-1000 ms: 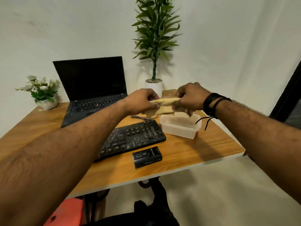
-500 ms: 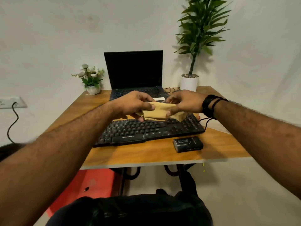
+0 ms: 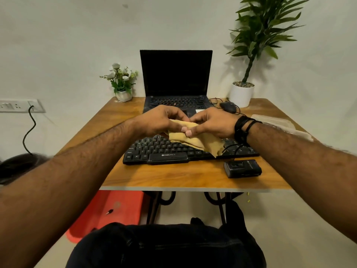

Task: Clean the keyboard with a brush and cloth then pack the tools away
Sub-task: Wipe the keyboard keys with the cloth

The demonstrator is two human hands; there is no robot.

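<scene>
Wooden table (image 3: 173, 176) against a pale wall, seen from above a dark-clothed lap; red plastic object (image 3: 108, 211) on the floor under the table's left side. Nearest the front edge on the right: small black box (image 3: 243, 168). Just behind it, black keyboard (image 3: 164, 150) lying across the table, spacebar toward the viewer. Both hands are raised over the keyboard's middle, holding a tan cloth (image 3: 190, 139) between them. Left hand (image 3: 160, 120) has fingers curled, thumb pinching the cloth's upper edge. Right hand (image 3: 212, 122), black bands on the wrist, also curled on the cloth, thumb tip beside the left thumb. One loose corner of the cloth hangs down to the right over the keys. Whether it touches the keys, can't tell. Clear plastic container (image 3: 280, 124) at the right edge of the table, blurred, partly behind the right forearm. Further back: open black laptop (image 3: 175, 80), screen dark, and black mouse (image 3: 228, 107) with cable to its right. Far left corner: small flower pot (image 3: 122, 84). Far right corner: tall green plant in a white pot (image 3: 241, 93). Wall socket (image 3: 19, 106) at left with a black cable plugged in.
</scene>
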